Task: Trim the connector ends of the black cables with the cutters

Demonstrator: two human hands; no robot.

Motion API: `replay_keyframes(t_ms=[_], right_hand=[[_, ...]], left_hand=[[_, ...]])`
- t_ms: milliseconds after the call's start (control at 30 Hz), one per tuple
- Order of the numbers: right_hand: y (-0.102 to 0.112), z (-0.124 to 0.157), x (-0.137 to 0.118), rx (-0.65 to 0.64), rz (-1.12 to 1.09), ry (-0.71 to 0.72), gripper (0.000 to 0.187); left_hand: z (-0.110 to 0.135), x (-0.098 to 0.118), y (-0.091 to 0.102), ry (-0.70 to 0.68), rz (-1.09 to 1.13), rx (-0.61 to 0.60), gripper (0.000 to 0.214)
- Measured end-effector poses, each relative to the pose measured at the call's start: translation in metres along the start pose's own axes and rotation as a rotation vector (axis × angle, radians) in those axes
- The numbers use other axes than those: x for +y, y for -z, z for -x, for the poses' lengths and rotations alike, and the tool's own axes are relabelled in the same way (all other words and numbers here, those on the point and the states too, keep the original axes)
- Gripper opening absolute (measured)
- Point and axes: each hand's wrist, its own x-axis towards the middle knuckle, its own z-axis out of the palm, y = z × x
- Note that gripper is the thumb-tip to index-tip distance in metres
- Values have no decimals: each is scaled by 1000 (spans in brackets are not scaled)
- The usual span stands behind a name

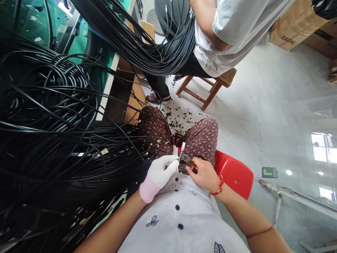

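My left hand point(160, 173), in a white glove with a pink cuff, pinches a thin cable end with a small white connector point(182, 146) above my lap. My right hand point(204, 174), bare with a red string bracelet, grips small cutting pliers point(188, 161) with orange handles. The plier jaws meet the cable just beside my gloved fingertips. A thick mass of black cables point(52, 140) spreads from my lap out to the left.
I sit on a red plastic stool point(234, 174). Black cable scraps point(176, 117) litter the tiled floor ahead. Another person in a white shirt point(231, 35) sits on a wooden stool point(207, 86), with more black cables point(158, 52) over their lap. Cardboard boxes point(297, 24) stand at the upper right.
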Motion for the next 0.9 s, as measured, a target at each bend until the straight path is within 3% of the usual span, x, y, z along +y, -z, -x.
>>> replay_keyframes(t_ms=[100, 400, 700, 900], right_hand=[[5, 1, -2, 18, 15, -4, 16], [3, 3, -10, -98, 227, 5, 17], [12, 0, -14, -230, 178, 20, 19], [7, 5, -16, -205, 211, -20, 12]], left_hand=[[-1, -4, 1, -53, -83, 40, 20], [-3, -26, -1, -250, -348, 192, 21], [0, -27, 0, -253, -315, 220, 19], [0, -29, -1, -227, -278, 229, 19]])
